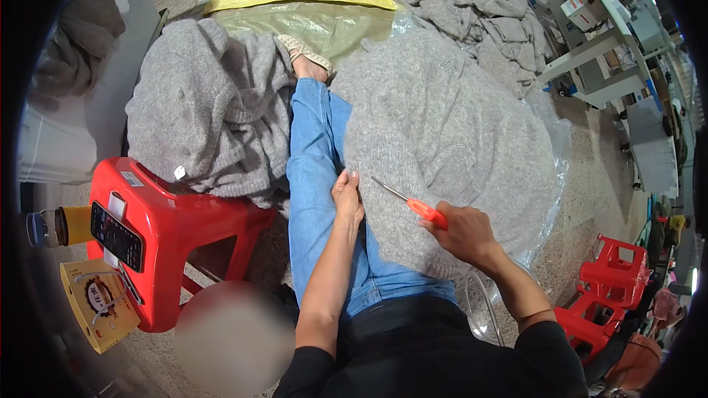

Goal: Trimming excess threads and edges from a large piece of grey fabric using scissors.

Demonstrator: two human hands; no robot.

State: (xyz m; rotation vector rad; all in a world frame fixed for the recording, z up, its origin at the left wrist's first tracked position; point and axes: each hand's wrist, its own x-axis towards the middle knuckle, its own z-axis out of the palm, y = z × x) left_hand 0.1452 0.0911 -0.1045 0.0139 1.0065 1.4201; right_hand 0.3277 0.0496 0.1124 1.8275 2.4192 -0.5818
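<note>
A grey knitted garment (457, 125) lies spread over my lap and right leg. My left hand (348, 195) is closed at its left edge, thumb and fingers pinching the knit beside my jeans. My right hand (466, 232) grips the orange handle of a slim hooked-needle-like tool (422, 210). Its thin metal shaft points up and left across the garment, the tip close to my left fingers. The exact shape of that tip is too small to make out.
Left of my leg, a grey knit pile (199, 103) rests against a red stool (166, 214) bearing a phone (116, 236). A yellow box (99, 306) stands beside it. Grey knits (472, 0) lie ahead by a yellow sheet (302, 18); red stools (612, 269) stand at right.
</note>
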